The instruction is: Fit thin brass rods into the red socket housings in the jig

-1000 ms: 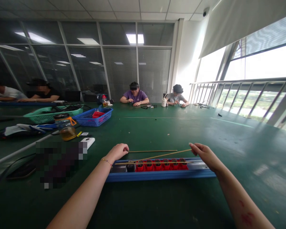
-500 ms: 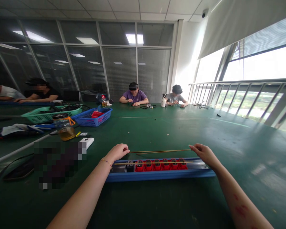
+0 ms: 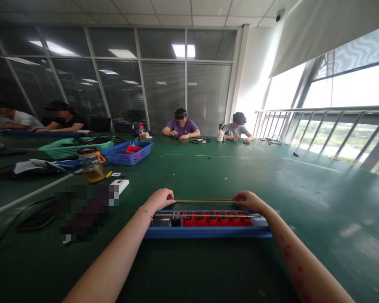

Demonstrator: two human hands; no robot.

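Two bare hands meet the ends of one thin rod that lies level just above the green table. The left hand is curled around the rod's left end, and the right hand closes its fingers on the right end, so the hands are well apart with the rod between them. A thin bracelet circles the left wrist.

Just on the near side of the rod sits a long blue tray, running left to right. Inside it stands a row of red pieces, with a dark piece or two at the left end. A second thin rod lies along the top of that row.

To the left, near the tray, lie a white flat device and a blurred patch. Farther left stand a jar of amber liquid, a blue basket and a green basket.

At the far side of the table two people sit facing this way, and two more sit at the far left. Bright windows fill the right wall.
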